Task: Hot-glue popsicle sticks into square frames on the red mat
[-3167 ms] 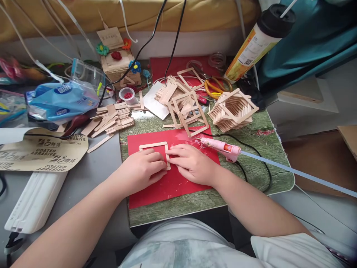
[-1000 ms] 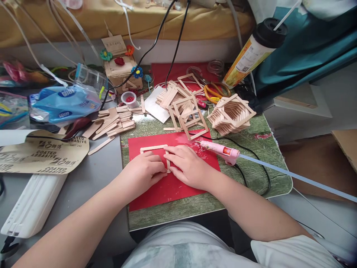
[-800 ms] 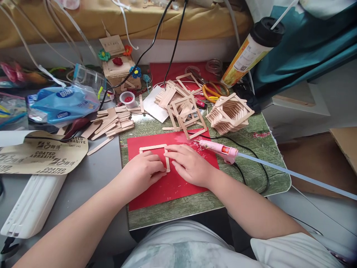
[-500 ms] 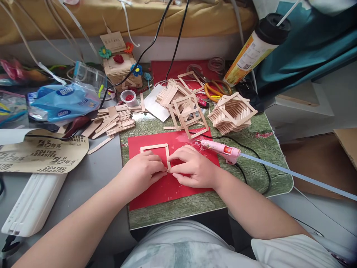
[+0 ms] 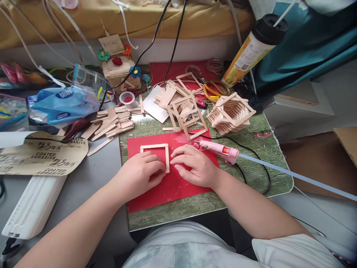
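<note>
A square frame of craft sticks [image 5: 167, 158] lies flat on a red sheet [image 5: 150, 199]. Over its left and lower sides sits my left hand [image 5: 143, 173], fingers curled down on the sticks and hiding part of them. My right hand [image 5: 193, 165] is just to the right of the frame, apart from it, with loosely bent, spread fingers and nothing in them. Beyond that hand a pink glue gun [image 5: 220, 148] rests on its side, a long glue stick [image 5: 295, 173] coming out of its back.
Loose craft sticks [image 5: 117, 121] lie at the left, behind the sheet. Further back are several finished frames [image 5: 192, 115], a stacked stick structure [image 5: 231, 111], orange-handled scissors [image 5: 213, 91] and a tall cup [image 5: 253, 52]. A black cord [image 5: 263, 167] loops at the right.
My right hand has let go of the frame's lower right corner and moved slightly right. My left fingers have drawn back a little from that corner, which now shows.
</note>
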Tool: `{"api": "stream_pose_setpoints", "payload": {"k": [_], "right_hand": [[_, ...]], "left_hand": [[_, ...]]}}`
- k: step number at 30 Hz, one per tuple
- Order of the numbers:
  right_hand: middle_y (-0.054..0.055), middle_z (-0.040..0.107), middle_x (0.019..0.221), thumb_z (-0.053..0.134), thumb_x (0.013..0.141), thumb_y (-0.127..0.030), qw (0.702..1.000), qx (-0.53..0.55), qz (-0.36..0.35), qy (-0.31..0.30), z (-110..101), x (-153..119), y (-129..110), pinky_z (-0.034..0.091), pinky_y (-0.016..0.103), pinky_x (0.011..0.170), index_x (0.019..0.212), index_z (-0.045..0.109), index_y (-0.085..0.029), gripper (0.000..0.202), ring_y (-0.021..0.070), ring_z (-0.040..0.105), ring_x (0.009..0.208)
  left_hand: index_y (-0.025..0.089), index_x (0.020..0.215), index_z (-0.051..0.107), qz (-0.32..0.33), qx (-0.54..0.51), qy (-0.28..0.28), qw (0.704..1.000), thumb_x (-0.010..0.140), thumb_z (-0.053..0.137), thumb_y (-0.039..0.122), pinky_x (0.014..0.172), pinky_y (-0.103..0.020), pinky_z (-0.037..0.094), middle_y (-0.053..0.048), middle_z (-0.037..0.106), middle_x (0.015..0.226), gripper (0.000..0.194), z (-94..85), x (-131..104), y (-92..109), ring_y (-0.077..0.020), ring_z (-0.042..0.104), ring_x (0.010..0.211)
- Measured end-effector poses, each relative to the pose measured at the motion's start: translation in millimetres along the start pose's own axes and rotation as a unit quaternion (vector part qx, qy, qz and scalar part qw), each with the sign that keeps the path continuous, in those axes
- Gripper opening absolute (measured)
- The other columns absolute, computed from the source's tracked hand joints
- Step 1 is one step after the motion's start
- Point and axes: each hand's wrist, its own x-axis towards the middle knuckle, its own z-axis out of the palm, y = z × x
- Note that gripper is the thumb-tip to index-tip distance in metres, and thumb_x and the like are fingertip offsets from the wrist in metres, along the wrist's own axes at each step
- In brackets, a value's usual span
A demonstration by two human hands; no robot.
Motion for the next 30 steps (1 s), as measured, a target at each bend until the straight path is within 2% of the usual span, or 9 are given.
{"api": "stream_pose_setpoints", "payload": {"k": [2, 7, 12, 17, 24, 30], "right_hand": [[0.01, 0.071, 0.115, 0.062, 0.101, -0.015, 1.0, -0.001, -0.007, 0.017, -1.3, -0.2, -1.3, 0.058, 0.042, 0.097, 0.115, 0.071, -0.023, 0.019, 0.0229, 0.068, 0.107], [0.011, 0.074, 0.109, 0.066, 0.099, -0.018, 0.998, -0.007, -0.022, 0.064, -2.8, 0.1, -4.9, 0.06, 0.042, 0.095, 0.119, 0.068, -0.022, 0.021, 0.0237, 0.07, 0.105], [0.01, 0.076, 0.11, 0.075, 0.097, -0.027, 0.998, -0.013, -0.031, 0.061, 0.8, -1.5, -3.4, 0.062, 0.044, 0.095, 0.123, 0.066, -0.023, 0.028, 0.0247, 0.072, 0.105], [0.011, 0.078, 0.109, 0.075, 0.099, -0.027, 0.998, -0.015, -0.042, 0.054, 3.3, -1.7, -2.5, 0.062, 0.043, 0.093, 0.122, 0.067, -0.022, 0.026, 0.0235, 0.073, 0.102], [0.009, 0.079, 0.097, 0.068, 0.103, -0.019, 0.996, -0.011, -0.087, 0.022, 6.2, 1.7, -3.3, 0.061, 0.037, 0.086, 0.106, 0.07, -0.02, 0.004, 0.0195, 0.075, 0.089], [0.009, 0.078, 0.093, 0.063, 0.104, -0.017, 0.996, -0.009, -0.085, 0.016, 7.2, 1.1, -1.8, 0.06, 0.036, 0.083, 0.106, 0.069, -0.019, 0.008, 0.0194, 0.073, 0.085]], "left_hand": [[0.022, 0.101, 0.069, 0.01, -0.017, 0.033, 0.999, 0.098, 0.067, 0.019, 0.079, -0.034, 0.05, -0.003, 0.075, 0.093, 0.004, -4.3, 1.0, 0.8, -0.0173, 0.065, 0.081], [0.023, 0.106, 0.067, 0.033, -0.049, 0.104, 0.993, 0.092, 0.075, 0.012, 0.08, -0.033, 0.051, -0.002, 0.075, 0.096, 0.019, -11.4, 1.5, 1.4, -0.016, 0.065, 0.083], [0.022, 0.11, 0.068, 0.064, -0.031, 0.144, 0.987, 0.087, 0.079, 0.008, 0.082, -0.035, 0.051, -0.003, 0.075, 0.097, 0.029, -11.5, -0.7, 0.3, -0.0166, 0.067, 0.085], [0.022, 0.113, 0.069, 0.085, -0.022, 0.155, 0.984, 0.086, 0.082, 0.008, 0.082, -0.035, 0.051, -0.004, 0.075, 0.099, 0.034, -11.7, -2.0, 1.7, -0.0168, 0.067, 0.087], [0.022, 0.112, 0.067, 0.09, -0.043, 0.15, 0.984, 0.089, 0.08, 0.009, 0.081, -0.033, 0.052, -0.003, 0.076, 0.098, 0.029, -8.0, 3.7, 8.7, -0.0161, 0.068, 0.087], [0.023, 0.115, 0.067, 0.087, -0.061, 0.149, 0.983, 0.091, 0.079, 0.01, 0.082, -0.032, 0.053, -0.003, 0.077, 0.1, 0.029, -5.6, 3.3, 7.2, -0.0156, 0.069, 0.087]]}}
